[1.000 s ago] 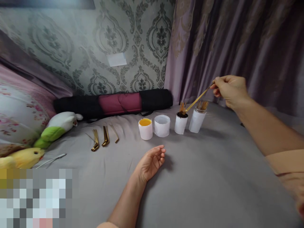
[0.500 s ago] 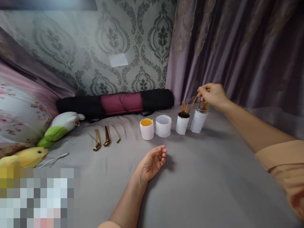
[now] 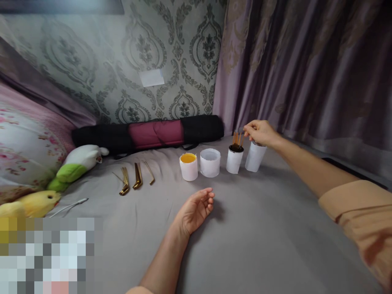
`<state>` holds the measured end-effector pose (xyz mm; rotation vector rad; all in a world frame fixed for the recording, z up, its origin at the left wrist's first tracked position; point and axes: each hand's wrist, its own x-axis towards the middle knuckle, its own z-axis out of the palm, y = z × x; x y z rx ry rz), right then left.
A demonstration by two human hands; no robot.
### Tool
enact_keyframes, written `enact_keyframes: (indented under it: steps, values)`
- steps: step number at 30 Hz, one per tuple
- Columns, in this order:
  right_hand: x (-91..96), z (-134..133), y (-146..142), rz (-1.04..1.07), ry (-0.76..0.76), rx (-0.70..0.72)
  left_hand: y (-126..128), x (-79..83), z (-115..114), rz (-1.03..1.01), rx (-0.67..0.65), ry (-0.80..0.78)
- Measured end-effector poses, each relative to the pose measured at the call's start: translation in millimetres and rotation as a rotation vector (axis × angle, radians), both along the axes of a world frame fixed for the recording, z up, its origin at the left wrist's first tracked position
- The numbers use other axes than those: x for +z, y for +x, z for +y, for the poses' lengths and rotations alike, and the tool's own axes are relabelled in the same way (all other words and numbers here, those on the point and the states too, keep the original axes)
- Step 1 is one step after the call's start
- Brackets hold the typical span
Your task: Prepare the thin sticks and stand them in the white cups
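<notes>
My right hand (image 3: pixel 260 131) pinches the upper end of a thin brown stick (image 3: pixel 243 140) that slants down into a white-wrapped cup with a dark rim (image 3: pixel 235 162). Several similar sticks (image 3: pixel 235 138) stand upright in that cup. Just below my right hand, a taller white-wrapped container (image 3: pixel 255 157) has its top partly hidden. My left hand (image 3: pixel 197 208) lies palm up on the grey sheet, fingers loosely curled and holding nothing. Beyond it stand a white tub with a yellow inside (image 3: pixel 189 168) and a wider white tub (image 3: pixel 210 163).
Bent gold-coloured rods lie left of the tubs in several groups, one of them a rod bundle (image 3: pixel 137 176). Behind is a long black and maroon bag (image 3: pixel 156 133) against the wall. Plush toys (image 3: pixel 75 163) and a white cable (image 3: pixel 69 207) are at left; a curtain (image 3: pixel 290 73) hangs at right.
My right hand has moved left and down from above the taller container toward the dark-rimmed cup, and the held stick is now more upright. My left hand stays in place.
</notes>
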<state>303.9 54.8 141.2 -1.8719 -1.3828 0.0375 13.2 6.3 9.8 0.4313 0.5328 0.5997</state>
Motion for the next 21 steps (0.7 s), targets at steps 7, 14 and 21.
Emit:
enact_keyframes:
  steps: [7, 14, 21]
  values:
    - [-10.6, 5, 5, -0.051, -0.068, 0.013, -1, 0.8, -1, 0.005, -0.007, 0.007]
    - [-10.1, 5, 3, -0.035, -0.122, -0.016, -1, 0.2, -1, -0.002, -0.011, 0.016]
    - [-18.0, 9, 4, 0.040, -0.120, -0.068, -1, -1.9, 0, 0.000, -0.012, 0.008]
